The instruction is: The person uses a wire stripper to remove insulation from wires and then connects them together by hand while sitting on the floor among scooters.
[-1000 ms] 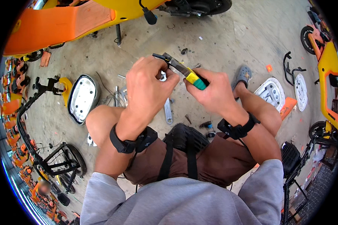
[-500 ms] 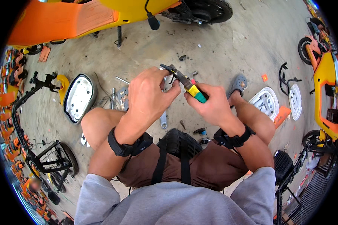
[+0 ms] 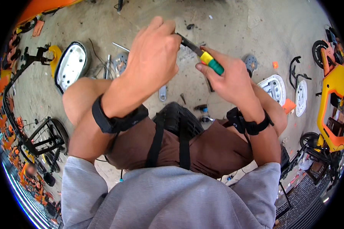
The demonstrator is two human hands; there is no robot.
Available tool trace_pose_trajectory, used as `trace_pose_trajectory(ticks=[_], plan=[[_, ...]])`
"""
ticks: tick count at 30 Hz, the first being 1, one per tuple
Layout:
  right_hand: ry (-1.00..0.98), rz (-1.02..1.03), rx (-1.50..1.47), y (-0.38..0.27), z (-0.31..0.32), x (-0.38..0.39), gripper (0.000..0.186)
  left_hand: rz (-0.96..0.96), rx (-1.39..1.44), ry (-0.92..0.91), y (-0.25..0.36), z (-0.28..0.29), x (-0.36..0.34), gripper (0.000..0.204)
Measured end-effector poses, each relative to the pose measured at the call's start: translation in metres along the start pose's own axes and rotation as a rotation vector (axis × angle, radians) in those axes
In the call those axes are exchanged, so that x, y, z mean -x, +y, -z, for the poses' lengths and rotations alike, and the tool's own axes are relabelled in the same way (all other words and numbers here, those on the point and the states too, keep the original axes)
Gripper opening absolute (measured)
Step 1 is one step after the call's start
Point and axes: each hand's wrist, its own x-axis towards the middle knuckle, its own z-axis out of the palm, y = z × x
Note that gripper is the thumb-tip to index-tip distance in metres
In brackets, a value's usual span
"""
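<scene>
My right hand (image 3: 231,74) is closed round the green and yellow handles of a pair of pliers (image 3: 209,61). The dark jaws point up and left, toward my left hand. My left hand (image 3: 153,53) is raised, its back turned up and its fingers curled in. A small dark piece at the jaws meets the left fingertips. What those fingers grip is mostly hidden behind the hand. Between my feet on the concrete floor lies a grey wrench (image 3: 163,92).
A white-lined scooter shell (image 3: 71,65) lies at left, beside a black scooter frame (image 3: 15,91). White panels (image 3: 273,88) and a black bracket (image 3: 294,72) lie at right. Farther right stands a yellow scooter body (image 3: 330,108). A black seat (image 3: 178,120) is under me.
Both hands have moved, the left one up and the right one slightly right and up, with the pliers. The left fingers have turned and curled inward. The view has shifted toward me.
</scene>
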Motion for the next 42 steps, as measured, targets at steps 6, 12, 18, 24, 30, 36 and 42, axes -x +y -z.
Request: trace_pose_trajectory(ticks=[6, 12, 18, 24, 30, 36, 42], plan=[[-0.290, -0.202, -0.098, 0.013, 0.012, 0.002, 0.033, -0.012, 0.038, -0.029, -0.001, -0.011, 0.012, 0.016], [-0.217, -0.272, -0.611, 0.025, 0.010, 0.007, 0.034, 0.321, 0.391, 0.285, 0.007, 0.018, 0.005, 0.018], [-0.260, -0.125, -0.649, 0.009, 0.001, 0.014, 0.039, 0.407, 0.736, 0.313, -0.002, 0.031, 0.004, 0.031], [0.017, 0.137, -0.284, -0.015, -0.006, 0.014, 0.040, 0.515, 0.822, 0.131, 0.000, 0.043, -0.001, 0.020], [0.201, 0.280, -0.023, -0.009, -0.010, 0.011, 0.039, 0.402, 0.588, 0.082, 0.002, 0.055, 0.003, 0.013], [0.166, 0.084, -0.124, -0.014, -0.006, 0.015, 0.035, 0.532, 0.564, 0.444, -0.021, 0.058, 0.004, 0.010], [0.006, -0.182, -0.440, 0.056, -0.030, 0.015, 0.033, 0.727, 1.194, 0.227, -0.020, 0.065, 0.002, 0.019]])
